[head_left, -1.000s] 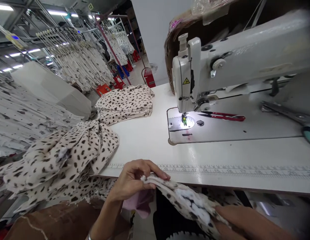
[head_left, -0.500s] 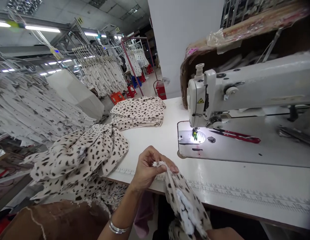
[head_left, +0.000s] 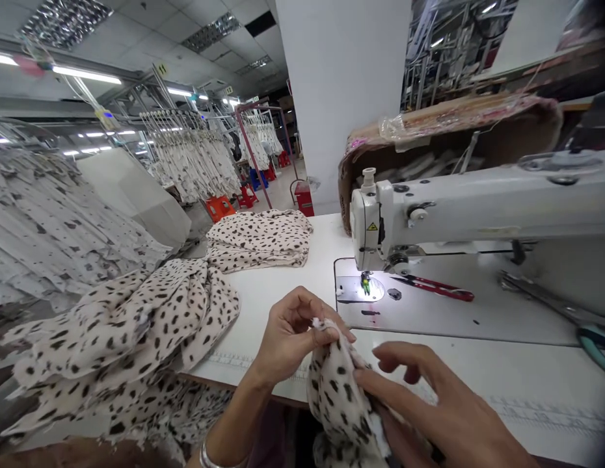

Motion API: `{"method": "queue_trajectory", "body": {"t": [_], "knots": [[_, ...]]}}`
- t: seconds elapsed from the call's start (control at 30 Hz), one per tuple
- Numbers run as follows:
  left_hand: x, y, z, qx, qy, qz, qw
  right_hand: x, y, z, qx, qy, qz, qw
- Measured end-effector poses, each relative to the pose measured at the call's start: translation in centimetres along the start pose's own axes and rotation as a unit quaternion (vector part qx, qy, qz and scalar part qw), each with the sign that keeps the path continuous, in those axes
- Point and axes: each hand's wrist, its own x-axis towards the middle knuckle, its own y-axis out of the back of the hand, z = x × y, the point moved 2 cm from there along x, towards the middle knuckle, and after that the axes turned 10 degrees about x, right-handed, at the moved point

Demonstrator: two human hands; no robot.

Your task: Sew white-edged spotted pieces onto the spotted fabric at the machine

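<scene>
Here's the cloth (head_left: 339,390), pale cream with dark, irregular spots, drooping in soft folds at the front edge of the table (head_left: 261,299), its upper corner white and frayed! The left hand (head_left: 293,335) has that corner pinched between thumb and fingers. And the right hand (head_left: 439,403): one fingertip against the cloth's side, another finger lifted clear; whether the lower part grips, one can't tell. White fluff shows low on the right-hand edge.

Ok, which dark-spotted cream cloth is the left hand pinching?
The cream fabric piece hanging front and centre, in the left hand; neither hand touches the crumpled cream heap at left or the folded cream stack behind it.
</scene>
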Motion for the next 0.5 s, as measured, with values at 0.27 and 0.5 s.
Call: {"method": "queue_trajectory", "body": {"t": [0.27,0.5], "knots": [[0.8,-0.8,-0.2,0.122,0.046,0.016,0.991,1.0,-1.3,1.3,0.007,-0.036,-0.049,0.998],[0.7,-1.9,-2.3,0.236,0.009,0.082,0.968,0.6,-1.8,1.6,-0.030,-0.001,0.022,0.999]]}}
